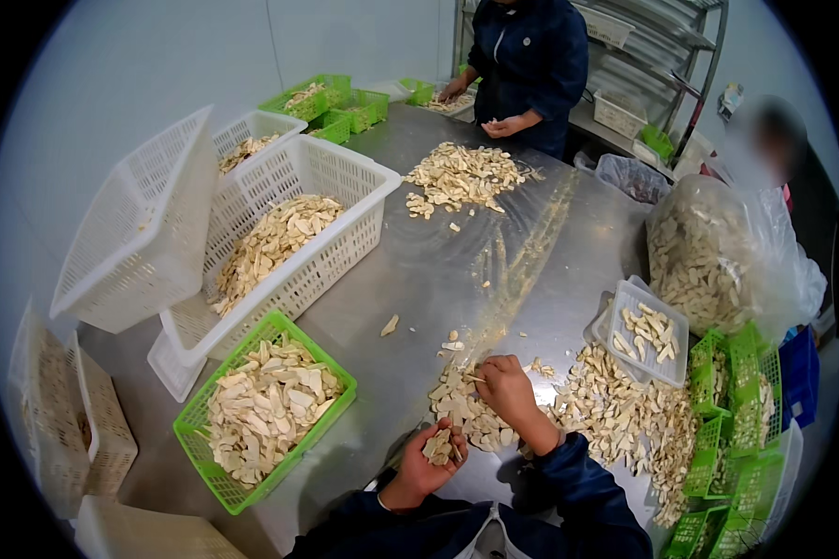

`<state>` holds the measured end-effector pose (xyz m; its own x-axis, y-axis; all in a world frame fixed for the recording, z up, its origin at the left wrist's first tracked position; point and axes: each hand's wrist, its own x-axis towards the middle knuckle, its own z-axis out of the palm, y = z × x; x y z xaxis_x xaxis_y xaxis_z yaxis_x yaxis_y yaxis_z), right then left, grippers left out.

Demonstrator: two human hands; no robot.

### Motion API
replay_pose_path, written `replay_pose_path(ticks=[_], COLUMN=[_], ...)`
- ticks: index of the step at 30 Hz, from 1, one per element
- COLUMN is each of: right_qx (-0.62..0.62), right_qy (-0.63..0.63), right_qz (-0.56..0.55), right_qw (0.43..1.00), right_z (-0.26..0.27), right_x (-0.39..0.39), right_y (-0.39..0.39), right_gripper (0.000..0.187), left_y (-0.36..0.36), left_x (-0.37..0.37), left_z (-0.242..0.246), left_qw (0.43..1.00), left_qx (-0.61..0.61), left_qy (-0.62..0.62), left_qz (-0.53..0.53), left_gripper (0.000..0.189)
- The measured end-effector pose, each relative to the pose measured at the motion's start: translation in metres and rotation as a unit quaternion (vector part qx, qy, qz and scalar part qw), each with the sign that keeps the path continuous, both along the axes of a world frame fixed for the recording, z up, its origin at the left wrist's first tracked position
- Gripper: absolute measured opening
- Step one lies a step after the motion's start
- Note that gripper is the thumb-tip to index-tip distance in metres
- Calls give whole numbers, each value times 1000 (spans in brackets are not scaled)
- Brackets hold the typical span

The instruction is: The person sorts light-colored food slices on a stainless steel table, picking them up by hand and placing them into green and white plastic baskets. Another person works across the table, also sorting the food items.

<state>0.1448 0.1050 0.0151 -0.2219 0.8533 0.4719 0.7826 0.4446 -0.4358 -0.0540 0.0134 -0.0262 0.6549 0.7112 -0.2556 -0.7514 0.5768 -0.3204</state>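
Note:
Several pale dried slices (439,447) lie in my left hand (423,467), its palm turned up and fingers curled around them near the table's front edge. Just above and to the right, my right hand (509,388) pinches a slice (472,378) between thumb and fingers. Beneath it spreads a small heap of slices (465,412) on the steel table (419,258). A larger heap (629,412) lies to the right. On my left stands a green plastic basket (266,412) full of cleaner-looking, whitish slices.
White perforated crates (335,237) line the left side, one tilted. Right of the heap, a clear tray (649,332) holds some slices beside a big plastic bag (706,251) and green baskets (713,419). A co-worker (531,70) stands across the table behind another heap (461,175); another person is at right.

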Motion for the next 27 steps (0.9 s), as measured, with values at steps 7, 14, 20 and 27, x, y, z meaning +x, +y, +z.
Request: replay_pose_path(ticks=[7, 14, 20, 27], right_qx=[-107, -163, -231, -71], right_qy=[37, 188, 438, 461], right_qz=[15, -22, -129, -373], right_qw=[993, 968, 859, 802], right_z=[21, 33, 42, 96], right_x=[3, 29, 120, 282], right_y=[-18, -45, -109, -255], right_gripper=[13, 11, 20, 23], left_y=[-1, 1, 11, 29], left_x=[-1, 2, -10, 18], left_z=[-8, -12, -70, -43], left_qw=[1000, 998, 992, 975], left_qx=[-6, -20, 92, 17], left_qy=[4, 56, 48, -18], left_qz=[-8, -25, -77, -220], left_gripper=[18, 17, 30, 31])
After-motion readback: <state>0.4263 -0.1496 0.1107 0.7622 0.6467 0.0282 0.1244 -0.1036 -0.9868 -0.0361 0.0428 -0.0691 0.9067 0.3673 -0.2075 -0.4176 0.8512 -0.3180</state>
